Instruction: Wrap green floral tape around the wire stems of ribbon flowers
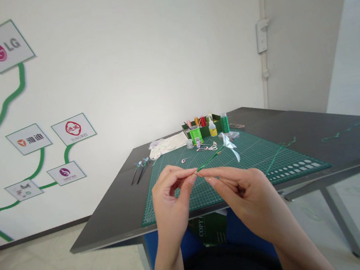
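Note:
An artificial flower (229, 142) with pale blue-white petals tilts up to the right over the mat, on a thin stem wrapped in green (209, 160). My left hand (174, 197) is closed, thumb and forefinger pinching the stem's lower end. Closed as well, my right hand (248, 188) brings its forefinger and thumb to that same end, touching the left fingertips. Whether a fine thread also lies in the right fingers is too small to tell. A loose green thread (279, 152) trails across the green cutting mat (174, 197) beside my right hand.
Toward the back stand a dark green box (218, 126) of thread spools, a bright green can (196, 135), a glue bottle (212, 127) and a green spool (225, 123). White-handled scissors (207, 148) lie before them. Two blue-flowered sticks (142, 171) rest at left. The table's front edge (120, 236) is close.

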The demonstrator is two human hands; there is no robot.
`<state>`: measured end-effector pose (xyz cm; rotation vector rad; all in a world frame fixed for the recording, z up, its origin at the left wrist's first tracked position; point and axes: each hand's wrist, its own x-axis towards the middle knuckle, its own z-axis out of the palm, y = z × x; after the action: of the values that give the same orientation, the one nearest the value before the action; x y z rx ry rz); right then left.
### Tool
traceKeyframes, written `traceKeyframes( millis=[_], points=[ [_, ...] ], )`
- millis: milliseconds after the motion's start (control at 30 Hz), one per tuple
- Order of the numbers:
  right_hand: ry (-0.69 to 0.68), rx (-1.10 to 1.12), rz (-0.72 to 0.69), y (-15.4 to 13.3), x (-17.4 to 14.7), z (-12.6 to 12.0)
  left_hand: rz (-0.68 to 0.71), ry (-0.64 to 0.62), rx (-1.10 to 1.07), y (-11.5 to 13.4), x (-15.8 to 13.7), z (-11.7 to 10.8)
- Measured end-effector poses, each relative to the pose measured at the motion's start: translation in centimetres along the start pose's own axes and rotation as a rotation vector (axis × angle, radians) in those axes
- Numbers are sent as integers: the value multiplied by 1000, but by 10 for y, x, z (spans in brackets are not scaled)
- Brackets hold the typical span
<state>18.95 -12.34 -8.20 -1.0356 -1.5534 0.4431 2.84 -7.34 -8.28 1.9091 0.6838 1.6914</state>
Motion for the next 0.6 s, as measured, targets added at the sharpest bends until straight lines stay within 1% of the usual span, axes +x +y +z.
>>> traceKeyframes(
  millis=[233,500,600],
  points=[
    [-19,-6,0,0,0,-1,17,-12,7,0,0,-1],
    [4,-2,-36,-2,-2,-3,107,3,104,2,-1,0],
    [8,-7,-37,-1,-1,-3,79,-10,74,1,-2,2]
  ],
)
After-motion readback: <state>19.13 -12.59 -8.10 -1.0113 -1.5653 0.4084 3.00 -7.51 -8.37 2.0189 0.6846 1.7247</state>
